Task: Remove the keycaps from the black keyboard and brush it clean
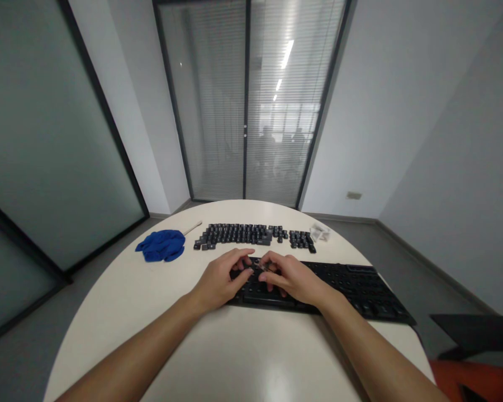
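A black keyboard base [339,285] lies across the table, running to the right edge. Over its left part my left hand [226,276] rests with fingers curved and thumb apart from the index finger. My right hand [289,276] is just beside it, fingers bent around a small, shiny, clear-looking object [260,264] whose shape is hard to make out. The left fingertips are close to that object; contact cannot be told. Behind the hands, loose black keycaps [238,233] stand in rows, with a smaller group [302,239] to the right.
A crumpled blue cloth [161,245] lies at the left of the round cream table [151,312], with a thin pale stick [193,227] beside it. A clear plastic packet [320,232] is at the back right. A red and black chair [478,357] stands at the lower right.
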